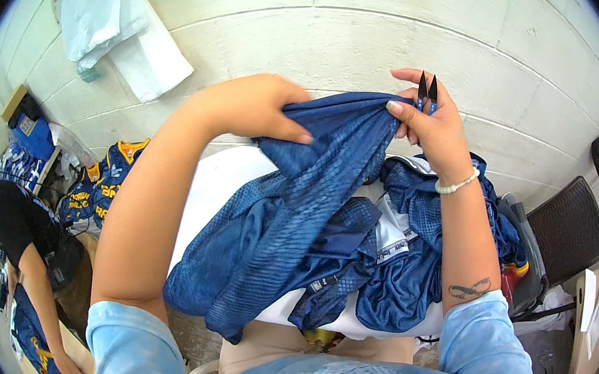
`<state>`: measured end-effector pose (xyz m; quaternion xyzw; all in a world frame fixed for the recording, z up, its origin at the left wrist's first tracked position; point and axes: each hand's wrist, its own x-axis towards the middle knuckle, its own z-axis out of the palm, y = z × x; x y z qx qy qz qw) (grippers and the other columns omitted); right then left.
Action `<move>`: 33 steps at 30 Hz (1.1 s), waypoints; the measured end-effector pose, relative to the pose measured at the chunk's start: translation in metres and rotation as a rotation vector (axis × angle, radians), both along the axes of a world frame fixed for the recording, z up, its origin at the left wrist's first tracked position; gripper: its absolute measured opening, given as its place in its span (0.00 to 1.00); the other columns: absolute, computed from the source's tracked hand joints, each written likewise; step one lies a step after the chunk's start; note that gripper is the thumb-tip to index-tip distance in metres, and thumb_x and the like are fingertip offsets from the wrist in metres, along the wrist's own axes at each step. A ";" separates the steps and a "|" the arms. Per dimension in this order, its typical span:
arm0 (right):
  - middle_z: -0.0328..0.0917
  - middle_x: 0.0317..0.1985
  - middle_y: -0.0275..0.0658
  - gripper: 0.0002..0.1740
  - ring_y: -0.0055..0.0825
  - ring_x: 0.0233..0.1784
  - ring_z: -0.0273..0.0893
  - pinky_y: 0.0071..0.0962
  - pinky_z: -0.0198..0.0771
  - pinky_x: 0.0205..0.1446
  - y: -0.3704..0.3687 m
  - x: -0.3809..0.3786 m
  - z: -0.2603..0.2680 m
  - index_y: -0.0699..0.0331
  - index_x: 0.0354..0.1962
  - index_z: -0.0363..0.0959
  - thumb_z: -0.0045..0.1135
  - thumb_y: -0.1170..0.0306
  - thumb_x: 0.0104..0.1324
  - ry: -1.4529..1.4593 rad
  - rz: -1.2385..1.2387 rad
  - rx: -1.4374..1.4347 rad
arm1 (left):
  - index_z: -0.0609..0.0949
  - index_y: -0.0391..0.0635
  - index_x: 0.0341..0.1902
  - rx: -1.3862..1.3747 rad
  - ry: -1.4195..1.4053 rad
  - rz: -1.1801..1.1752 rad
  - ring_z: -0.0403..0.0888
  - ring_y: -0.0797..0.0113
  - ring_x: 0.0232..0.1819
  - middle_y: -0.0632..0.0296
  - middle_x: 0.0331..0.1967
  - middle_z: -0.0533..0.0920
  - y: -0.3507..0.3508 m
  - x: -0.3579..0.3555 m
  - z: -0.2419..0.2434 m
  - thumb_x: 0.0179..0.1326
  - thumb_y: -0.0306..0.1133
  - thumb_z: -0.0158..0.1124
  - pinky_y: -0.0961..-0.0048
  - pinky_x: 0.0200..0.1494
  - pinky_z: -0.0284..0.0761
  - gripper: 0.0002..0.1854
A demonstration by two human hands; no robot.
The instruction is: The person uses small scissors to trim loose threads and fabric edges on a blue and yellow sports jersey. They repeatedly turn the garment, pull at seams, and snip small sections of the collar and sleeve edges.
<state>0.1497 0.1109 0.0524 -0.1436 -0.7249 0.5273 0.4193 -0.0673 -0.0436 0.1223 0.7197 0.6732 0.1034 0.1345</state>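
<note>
A navy blue mesh sports garment (280, 212) hangs from both my hands over a white tabletop (224, 168). My left hand (262, 110) is at the garment's upper left edge, blurred, with thumb and fingers either side of the cloth. My right hand (425, 115) pinches the gathered upper right corner between thumb and fingers. In that same hand sit small thread snips (427, 95) with black blades pointing up and blue handles. More navy garments (401, 281) lie crumpled beneath and to the right, one showing white lining and a label.
A co-worker in black (30, 231) bends over a table at left, a hand on a navy and yellow jersey (46, 358). Similar jerseys (92, 190) are piled behind. The block wall (316, 45) rises just ahead. A dark brown chair back (564, 221) stands at right.
</note>
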 end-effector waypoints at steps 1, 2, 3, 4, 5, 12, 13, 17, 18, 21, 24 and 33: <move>0.78 0.33 0.33 0.23 0.14 0.21 0.73 0.13 0.60 0.21 0.008 0.001 -0.001 0.59 0.51 0.74 0.68 0.73 0.58 -0.035 -0.057 -0.006 | 0.80 0.42 0.48 -0.114 -0.049 0.106 0.78 0.71 0.35 0.60 0.32 0.82 -0.004 -0.010 -0.002 0.57 0.43 0.70 0.73 0.40 0.74 0.21; 0.79 0.33 0.33 0.18 0.14 0.21 0.72 0.14 0.59 0.20 0.015 0.003 -0.004 0.61 0.47 0.76 0.67 0.72 0.59 -0.021 -0.059 0.017 | 0.80 0.43 0.49 -0.073 -0.073 0.122 0.78 0.71 0.37 0.62 0.34 0.83 -0.009 -0.021 -0.005 0.57 0.42 0.70 0.73 0.41 0.74 0.20; 0.79 0.33 0.33 0.17 0.14 0.21 0.72 0.14 0.59 0.20 0.022 0.004 -0.007 0.61 0.47 0.76 0.67 0.72 0.59 -0.038 -0.090 0.004 | 0.80 0.43 0.49 -0.033 -0.098 0.136 0.78 0.72 0.39 0.63 0.35 0.83 -0.014 -0.031 -0.009 0.58 0.40 0.70 0.73 0.42 0.74 0.20; 0.79 0.34 0.33 0.17 0.14 0.21 0.72 0.14 0.59 0.20 0.028 0.004 -0.010 0.62 0.46 0.76 0.67 0.72 0.59 -0.058 -0.122 -0.007 | 0.80 0.43 0.50 0.004 -0.115 0.175 0.79 0.73 0.40 0.65 0.37 0.83 -0.015 -0.038 -0.014 0.59 0.39 0.69 0.73 0.44 0.75 0.19; 0.79 0.34 0.33 0.17 0.14 0.22 0.72 0.14 0.58 0.20 0.034 0.003 -0.014 0.62 0.46 0.76 0.67 0.72 0.59 -0.081 -0.153 -0.016 | 0.80 0.44 0.51 0.087 -0.321 0.181 0.79 0.73 0.42 0.66 0.37 0.83 -0.014 -0.044 -0.021 0.59 0.38 0.69 0.73 0.45 0.75 0.19; 0.76 0.31 0.34 0.12 0.21 0.36 0.73 0.25 0.70 0.42 0.038 -0.023 -0.051 0.65 0.38 0.76 0.67 0.70 0.59 -0.039 -0.483 0.477 | 0.80 0.42 0.42 0.521 -1.308 0.276 0.79 0.79 0.29 0.65 0.31 0.84 0.031 -0.011 -0.091 0.60 0.30 0.69 0.82 0.34 0.75 0.10; 0.75 0.29 0.32 0.11 0.20 0.34 0.71 0.23 0.69 0.40 0.030 -0.026 -0.056 0.65 0.37 0.76 0.67 0.69 0.59 0.010 -0.404 0.273 | 0.81 0.41 0.40 0.547 -1.319 0.321 0.79 0.79 0.28 0.65 0.29 0.84 0.039 0.001 -0.102 0.60 0.30 0.68 0.81 0.33 0.75 0.08; 0.68 0.20 0.24 0.16 0.10 0.19 0.61 0.14 0.56 0.21 -0.008 -0.026 -0.076 0.58 0.28 0.70 0.64 0.57 0.65 0.084 0.106 -0.299 | 0.81 0.38 0.50 0.336 -1.343 0.278 0.81 0.70 0.40 0.60 0.41 0.84 0.048 0.042 -0.140 0.61 0.30 0.66 0.75 0.45 0.76 0.15; 0.67 0.19 0.24 0.17 0.10 0.18 0.61 0.14 0.55 0.20 -0.014 -0.025 -0.080 0.57 0.28 0.70 0.65 0.55 0.64 -0.049 0.083 -0.284 | 0.78 0.38 0.54 0.391 -1.017 0.188 0.80 0.65 0.46 0.57 0.45 0.83 0.044 0.045 -0.144 0.61 0.29 0.65 0.72 0.50 0.74 0.18; 0.66 0.18 0.24 0.19 0.10 0.19 0.63 0.13 0.56 0.20 -0.022 -0.021 -0.085 0.59 0.28 0.68 0.68 0.56 0.61 -0.108 0.072 -0.440 | 0.72 0.41 0.65 0.252 -0.667 -0.025 0.71 0.61 0.63 0.52 0.60 0.75 0.029 0.039 -0.139 0.60 0.27 0.64 0.68 0.66 0.63 0.28; 0.70 0.22 0.27 0.17 0.11 0.19 0.67 0.12 0.59 0.21 -0.020 -0.020 -0.086 0.61 0.33 0.71 0.69 0.60 0.60 -0.144 0.156 -0.461 | 0.69 0.44 0.68 0.245 -0.550 -0.125 0.75 0.65 0.54 0.54 0.54 0.78 0.019 0.036 -0.127 0.58 0.28 0.67 0.70 0.59 0.67 0.33; 0.79 0.28 0.33 0.09 0.13 0.20 0.69 0.14 0.59 0.22 -0.013 -0.020 -0.087 0.60 0.34 0.73 0.63 0.65 0.65 0.151 0.067 -0.629 | 0.74 0.43 0.64 0.044 -0.896 0.117 0.76 0.80 0.41 0.63 0.43 0.82 0.005 0.017 -0.115 0.58 0.26 0.68 0.80 0.42 0.73 0.28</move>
